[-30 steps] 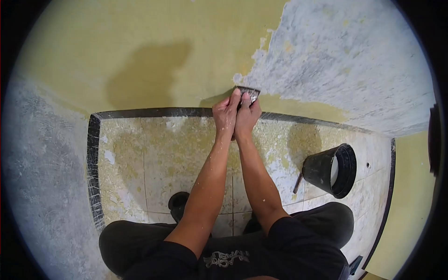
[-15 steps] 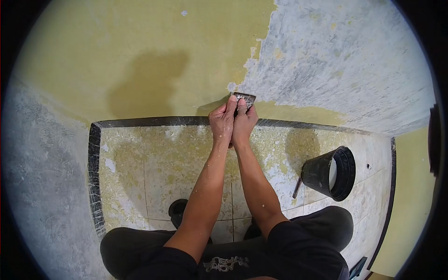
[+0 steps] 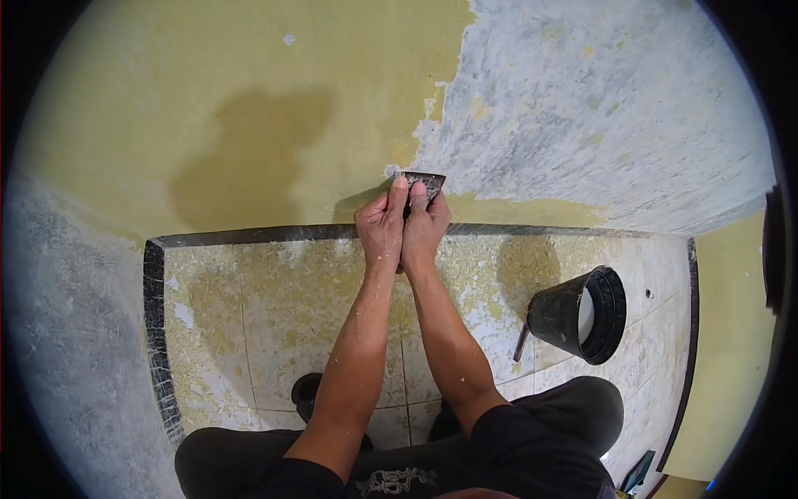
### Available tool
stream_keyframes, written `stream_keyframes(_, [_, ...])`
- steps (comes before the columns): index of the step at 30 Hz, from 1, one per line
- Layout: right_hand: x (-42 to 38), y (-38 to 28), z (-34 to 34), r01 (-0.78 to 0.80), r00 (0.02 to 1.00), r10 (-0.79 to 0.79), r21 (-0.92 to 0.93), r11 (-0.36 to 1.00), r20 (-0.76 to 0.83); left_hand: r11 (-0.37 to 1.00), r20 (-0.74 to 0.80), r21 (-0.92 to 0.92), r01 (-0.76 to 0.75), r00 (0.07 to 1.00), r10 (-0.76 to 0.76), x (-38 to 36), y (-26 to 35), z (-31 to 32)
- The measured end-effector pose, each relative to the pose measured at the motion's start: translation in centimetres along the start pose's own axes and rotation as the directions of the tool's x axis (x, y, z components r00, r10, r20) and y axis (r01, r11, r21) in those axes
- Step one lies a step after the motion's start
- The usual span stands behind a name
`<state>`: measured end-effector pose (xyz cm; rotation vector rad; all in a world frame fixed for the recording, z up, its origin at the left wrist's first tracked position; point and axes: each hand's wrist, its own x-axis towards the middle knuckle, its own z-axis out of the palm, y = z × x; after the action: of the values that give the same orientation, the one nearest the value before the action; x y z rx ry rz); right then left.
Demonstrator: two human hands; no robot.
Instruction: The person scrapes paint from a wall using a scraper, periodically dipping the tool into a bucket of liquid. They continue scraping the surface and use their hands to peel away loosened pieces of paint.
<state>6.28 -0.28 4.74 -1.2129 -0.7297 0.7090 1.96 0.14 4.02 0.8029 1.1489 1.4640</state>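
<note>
My left hand (image 3: 383, 225) and my right hand (image 3: 424, 229) are side by side, both wrapped round one scraper (image 3: 426, 180). Its dark flat blade, speckled with pale flakes, points up at the wall and lies at the ragged border between yellow paint (image 3: 366, 100) and the bare grey-white patch (image 3: 532, 108). Both thumbs rest along the blade. The handle is mostly hidden by my hands, with its end just showing below them.
A black bucket (image 3: 561, 316) lies tilted on the tiled floor at the right, a stick-like tool (image 3: 521, 343) beside it. Paint flakes litter the floor. A dark skirting strip (image 3: 274, 236) runs along the wall base. My bent knees are at the bottom.
The whole view has shifted slightly, so wall, floor and bucket sit lower and further left. Both hands still hold the scraper near the same paint edge.
</note>
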Motion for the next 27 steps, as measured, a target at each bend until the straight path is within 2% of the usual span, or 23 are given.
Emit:
stream_keyframes(2, [0.1, 0.0, 0.1, 0.015, 1.000, -0.015, 0.007, 1.000, -0.004, 0.996, -0.050, -0.086, -0.013, 0.999, 0.009, -0.4, 1.5, 0.7])
stream_keyframes(4, [-0.3, 1.1, -0.4, 0.021, 0.999, -0.023, -0.065, 0.998, -0.032, 0.995, -0.034, -0.088, -0.045, 0.999, 0.042, -0.5, -0.3, 0.0])
stream_keyframes(6, [-0.4, 1.1, -0.5, 0.034, 0.998, -0.036, -0.045, 0.998, -0.044, 0.992, -0.041, 0.098, -0.082, 0.995, 0.087, 0.1, -0.9, -0.1])
stream_keyframes(7, [-0.4, 1.3, -0.3, 0.019, 0.998, -0.021, -0.033, 0.999, -0.066, 0.998, -0.025, -0.009, -0.069, 0.997, 0.068, 0.0, -0.9, 0.1])
stream_keyframes(10, [-0.7, 2.0, -0.7, -0.033, 0.998, 0.034, 0.016, 0.999, -0.061, 0.999, 0.044, -0.048, -0.008, 0.999, 0.010, -0.3, -1.0, -0.4])
stream_keyframes(11, [-0.7, 2.5, -0.9, -0.023, 0.998, 0.020, -0.049, 0.999, -0.067, 0.999, 0.045, -0.046, -0.015, 0.999, 0.017, -0.5, -1.0, -0.5])
stream_keyframes(14, [-0.8, 2.8, -0.8, 0.000, 0.996, -0.006, -0.069, 0.998, -0.089, 0.998, 0.032, -0.062, 0.021, 0.999, -0.019, -0.4, -1.2, -0.3])
stream_keyframes(18, [-0.2, 1.3, -0.3, -0.008, 0.996, -0.006, -0.155, 0.988, -0.089, 0.995, -0.006, 0.095, 0.002, 1.000, -0.001, 0.2, 0.7, -0.4])
stream_keyframes(20, [-0.1, 0.2, 0.1, 0.026, 0.999, -0.028, -0.043, 0.999, -0.033, 0.988, -0.012, 0.157, 0.002, 1.000, 0.000, -0.1, 0.5, -0.5])
stream_keyframes(22, [-0.3, 0.4, 0.2, 0.076, 0.996, -0.077, -0.019, 0.997, -0.049, 0.987, 0.034, -0.155, -0.034, 0.999, 0.039, 0.2, 0.6, 0.2])
stream_keyframes(24, [-0.7, 0.8, -0.3, 0.070, 0.993, -0.085, -0.184, 0.980, -0.078, 0.992, 0.024, -0.117, -0.036, 0.999, 0.039, -0.5, 0.9, -0.2])
stream_keyframes(26, [-1.0, 1.0, -0.4, 0.069, 0.994, -0.078, -0.116, 0.991, -0.076, 0.989, -0.017, 0.146, 0.014, 1.000, -0.011, -0.5, 0.2, -0.5])
stream_keyframes(27, [-0.9, 0.7, -0.2, 0.044, 0.996, -0.048, -0.057, 0.997, -0.080, 1.000, -0.029, -0.010, -0.016, 0.999, 0.015, -0.5, 0.2, 0.1])
